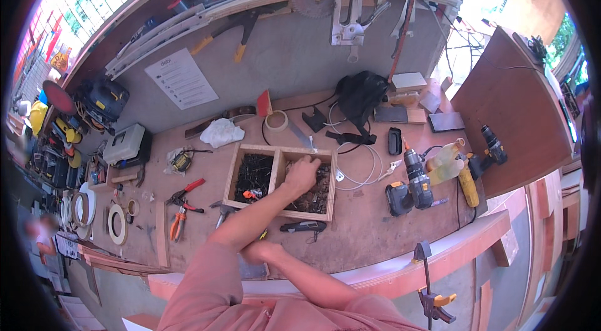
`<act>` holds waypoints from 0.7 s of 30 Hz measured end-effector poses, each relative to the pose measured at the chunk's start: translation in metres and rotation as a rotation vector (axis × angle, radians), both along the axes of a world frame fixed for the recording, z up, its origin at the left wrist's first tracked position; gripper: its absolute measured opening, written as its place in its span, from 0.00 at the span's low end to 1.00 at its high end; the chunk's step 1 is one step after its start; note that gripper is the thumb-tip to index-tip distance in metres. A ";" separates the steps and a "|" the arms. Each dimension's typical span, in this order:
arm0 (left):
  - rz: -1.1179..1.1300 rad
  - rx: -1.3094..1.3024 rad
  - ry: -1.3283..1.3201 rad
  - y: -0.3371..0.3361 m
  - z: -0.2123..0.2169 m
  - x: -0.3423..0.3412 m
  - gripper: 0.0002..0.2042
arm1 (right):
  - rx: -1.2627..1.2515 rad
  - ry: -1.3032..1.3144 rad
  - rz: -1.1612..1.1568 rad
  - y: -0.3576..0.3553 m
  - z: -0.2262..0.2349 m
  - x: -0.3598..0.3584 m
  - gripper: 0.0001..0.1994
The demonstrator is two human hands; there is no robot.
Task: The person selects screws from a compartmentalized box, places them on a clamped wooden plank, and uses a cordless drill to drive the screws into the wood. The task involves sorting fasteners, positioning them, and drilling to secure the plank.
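A shallow wooden box [277,153] with two compartments lies on the workbench. Its left compartment holds dark screws [253,174]; the right one holds a heap of rusty brown fasteners [316,196]. My left hand [302,174] reaches into the right compartment, its fingers curled down among the fasteners; what they grip is hidden. My right hand [258,251] rests at the bench's front edge, partly tucked under my left forearm. A black utility knife [303,226] lies just in front of the box.
Right of the box stand a cordless drill [413,181], a yellowish bottle [446,163] and a second drill [491,146]. To the left lie red and orange pliers [181,206] and tape rolls [117,223]. A bar clamp [432,290] grips the front edge.
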State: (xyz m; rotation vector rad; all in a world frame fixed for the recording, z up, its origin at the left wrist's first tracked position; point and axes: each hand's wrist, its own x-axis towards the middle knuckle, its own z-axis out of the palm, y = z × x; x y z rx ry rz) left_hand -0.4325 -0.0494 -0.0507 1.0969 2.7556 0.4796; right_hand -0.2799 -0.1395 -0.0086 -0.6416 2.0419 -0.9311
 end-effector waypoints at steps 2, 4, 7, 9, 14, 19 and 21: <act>-0.066 -0.052 0.064 0.006 -0.010 0.002 0.13 | -0.013 0.056 0.008 -0.007 -0.014 0.001 0.25; -0.101 -0.099 0.089 0.010 -0.017 0.002 0.14 | 0.019 0.021 0.088 -0.001 0.006 -0.002 0.25; -0.070 -0.109 0.078 0.016 -0.022 0.007 0.15 | 0.023 0.018 0.048 0.007 0.004 -0.001 0.25; -0.099 -0.102 0.123 0.016 -0.032 0.011 0.16 | 0.049 0.001 0.029 0.006 -0.007 0.001 0.25; -0.161 -0.128 0.149 0.013 -0.036 0.007 0.15 | 0.144 -0.009 0.197 0.021 0.049 -0.004 0.27; -0.187 -0.180 0.196 0.018 -0.052 0.000 0.14 | 0.303 0.220 0.357 0.013 0.023 -0.001 0.27; -0.121 -0.056 0.156 0.016 -0.042 0.007 0.11 | 0.276 0.217 0.295 0.014 0.006 -0.002 0.25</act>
